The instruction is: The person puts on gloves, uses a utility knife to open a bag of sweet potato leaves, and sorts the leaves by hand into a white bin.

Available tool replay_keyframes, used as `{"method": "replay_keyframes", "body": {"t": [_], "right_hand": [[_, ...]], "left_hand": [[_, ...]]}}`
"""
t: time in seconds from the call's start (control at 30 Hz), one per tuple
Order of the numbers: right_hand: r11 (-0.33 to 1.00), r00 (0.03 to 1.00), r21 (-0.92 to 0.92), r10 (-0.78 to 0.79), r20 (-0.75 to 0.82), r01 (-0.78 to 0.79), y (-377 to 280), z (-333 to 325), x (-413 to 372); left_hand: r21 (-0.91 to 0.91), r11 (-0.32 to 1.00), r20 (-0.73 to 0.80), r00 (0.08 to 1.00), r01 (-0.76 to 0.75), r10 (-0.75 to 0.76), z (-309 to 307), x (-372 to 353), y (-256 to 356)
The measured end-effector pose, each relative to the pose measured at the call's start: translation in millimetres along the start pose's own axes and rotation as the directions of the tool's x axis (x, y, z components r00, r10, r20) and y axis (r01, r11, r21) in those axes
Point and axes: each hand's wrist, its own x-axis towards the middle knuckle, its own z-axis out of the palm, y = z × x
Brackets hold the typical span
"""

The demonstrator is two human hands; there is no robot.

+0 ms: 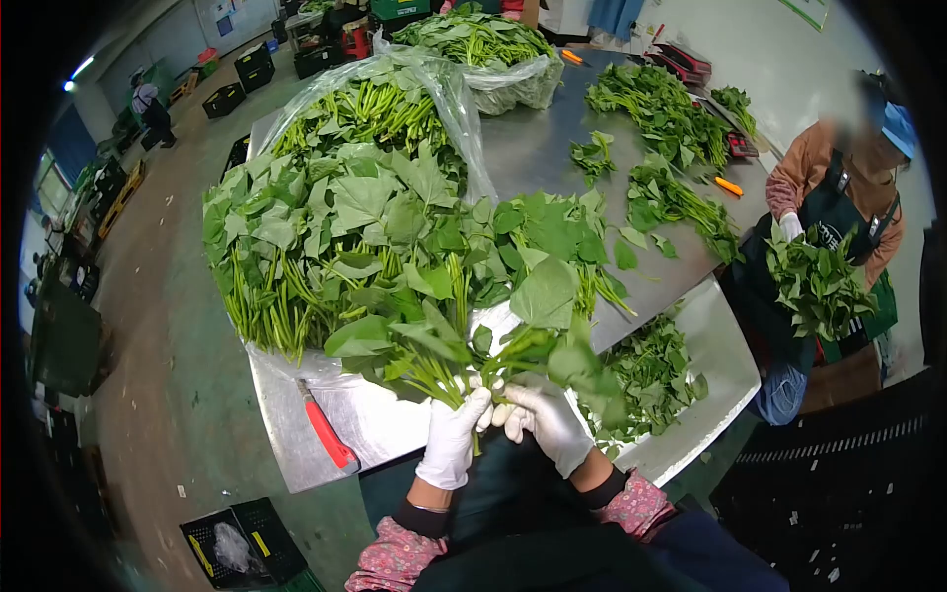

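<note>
Both hands wear white gloves and meet at the table's near edge. My left hand (454,440) is closed round the stems of a bunch of leafy greens (424,367). Close beside it, my right hand (548,426) has its fingers pressed together on stems of leafy greens (552,345) whose leaves spread above it. Behind them lies a large heap of greens (335,217) in a clear plastic bag (473,148). A red-handled knife (328,432) rests on the metal table (395,429), left of my left hand.
A white tub (725,360) with loose leaves (646,380) stands right of my hands. Another bagged heap (483,49), bunches (661,109) and an orange-handled tool (728,186) lie farther back. A co-worker (838,207) holds greens at the right. A black crate (242,543) is low left.
</note>
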Motion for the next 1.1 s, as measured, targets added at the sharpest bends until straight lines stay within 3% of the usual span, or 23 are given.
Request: {"method": "replay_keyframes", "body": {"t": [0.03, 0.07, 0.1, 0.17, 0.23, 0.27, 0.3, 0.37, 0.43, 0.5, 0.63, 0.67, 0.83, 0.87, 0.93, 0.97, 1.0, 1.03, 1.1], "right_hand": [[0.997, 0.993, -0.044, -0.062, -0.100, 0.057, 2.0, -1.8, -0.9], [0.975, 0.964, -0.045, -0.223, -0.148, 0.218, 3.8, -6.3, 0.9], [0.954, 0.918, -0.038, -0.297, -0.263, 0.298, 2.0, -10.1, 1.1], [0.872, 0.845, 0.158, -0.381, -0.374, 0.463, 8.1, -66.7, 13.7], [0.837, 0.735, 0.050, -0.448, -0.509, 0.545, -5.8, -91.5, 10.4], [0.867, 0.740, -0.085, -0.467, -0.485, 0.492, -17.3, -75.0, 2.1], [0.887, 0.807, -0.152, -0.460, -0.370, 0.436, -25.6, -56.0, -5.2], [0.900, 0.913, -0.254, -0.391, -0.117, 0.353, -25.2, -24.6, -12.6], [0.906, 0.934, -0.240, -0.357, 0.007, 0.348, -26.1, 4.5, -15.1], [0.925, 0.952, -0.224, -0.299, 0.071, 0.307, -21.8, 7.7, -10.7], [0.948, 0.954, -0.115, -0.299, -0.003, 0.297, -8.2, 7.4, -2.3], [0.926, 0.922, -0.116, -0.371, -0.111, 0.359, -7.9, 14.8, -1.5], [0.807, 0.797, -0.083, -0.590, -0.132, 0.584, -3.2, 4.2, -6.9], [0.794, 0.774, -0.048, -0.602, -0.197, 0.605, -6.4, -3.2, -8.6], [0.673, 0.634, -0.431, -0.730, -0.257, 0.600, -21.7, -29.4, -14.4], [0.452, 0.520, -0.766, -0.834, -0.182, 0.456, -32.5, -48.2, -16.6], [0.682, 0.535, -0.359, -0.727, -0.431, 0.637, -42.5, -70.4, -14.5], [0.690, 0.616, 0.135, -0.518, -0.593, 0.711, -49.4, -94.2, -10.8], [0.851, 0.670, 0.079, -0.349, -0.656, 0.520, -46.0, -137.9, -12.4]], "left_hand": [[0.027, 1.000, 0.015, 1.000, -0.011, 0.011, 2.3, -0.8, -5.0], [0.018, 1.000, -0.017, 1.000, -0.017, 0.017, 14.2, -2.3, -7.7], [-0.063, 0.998, -0.096, 0.995, -0.031, 0.025, 31.2, -6.3, -10.4], [-0.071, 0.993, -0.170, 0.982, -0.096, 0.083, 36.8, -7.4, -7.2], [0.009, 0.992, -0.155, 0.980, -0.128, 0.128, 32.6, -5.1, 7.1], [0.048, 0.992, -0.128, 0.984, -0.116, 0.122, 31.6, -1.9, 12.9], [0.136, 0.990, -0.125, 0.991, -0.031, 0.048, 29.1, 0.1, 12.5], [0.189, 0.982, -0.044, 0.998, -0.029, 0.038, 28.7, 2.4, 3.4], [0.154, 0.988, -0.036, 0.999, 0.013, -0.008, 33.1, -0.7, -4.9], [0.252, 0.968, -0.040, 0.999, 0.002, 0.009, 28.1, -1.8, -11.0], [0.236, 0.971, -0.118, 0.991, -0.029, 0.058, 25.9, -5.5, -13.1], [0.183, 0.982, -0.152, 0.985, -0.051, 0.080, 28.6, -3.3, -12.8], [-0.180, 0.974, -0.190, 0.976, -0.139, 0.104, 33.1, -1.1, 3.2], [-0.237, 0.958, -0.222, 0.969, -0.159, 0.106, 35.6, -1.0, 8.9], [-0.317, 0.932, -0.327, 0.943, -0.174, 0.065, 31.5, 0.4, 18.6], [-0.334, 0.926, -0.287, 0.955, -0.175, 0.077, 22.2, 0.5, 21.9], [-0.327, 0.930, -0.242, 0.966, -0.169, 0.091, 16.6, -0.3, 26.9], [-0.321, 0.933, -0.197, 0.975, -0.164, 0.103, 13.3, -1.4, 30.8], [-0.294, 0.950, -0.290, 0.957, -0.110, 0.021, 25.8, -6.2, 39.7]]}}
